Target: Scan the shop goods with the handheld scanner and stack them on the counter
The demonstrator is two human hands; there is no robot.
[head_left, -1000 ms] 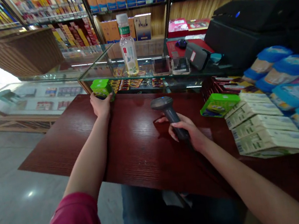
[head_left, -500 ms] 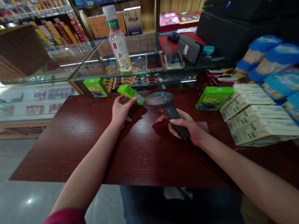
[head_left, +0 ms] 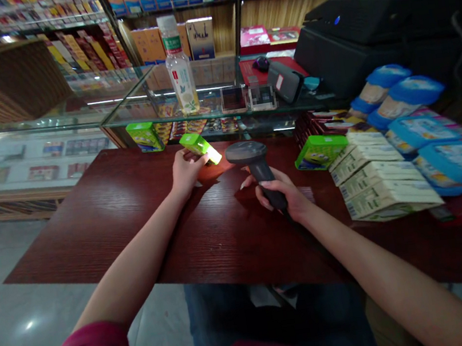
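Note:
My left hand (head_left: 186, 172) grips a small green box (head_left: 195, 142), tilted just above the dark red wooden table (head_left: 104, 226). Bright light falls on the box's right end. In my right hand (head_left: 280, 193) is a dark grey barcode scanner (head_left: 247, 152), its head pointing left at the box, with a gap between them. My fingers wrap round its handle. Another green box (head_left: 145, 137) stands at the table's back left edge. To the right of the scanner a third green box (head_left: 321, 151) leans beside a row of cream-coloured cartons (head_left: 385, 187).
A glass display counter (head_left: 131, 115) borders the table's far side, with a drink bottle (head_left: 181, 70) on it. Blue-lidded containers (head_left: 450, 160) crowd the right side near a black machine (head_left: 333, 42). A wicker basket (head_left: 4, 79) is at the upper left.
A bright glow now lights the right end of the held box, where there was none before. Both hands keep nearly the same place; the view has shifted slightly.

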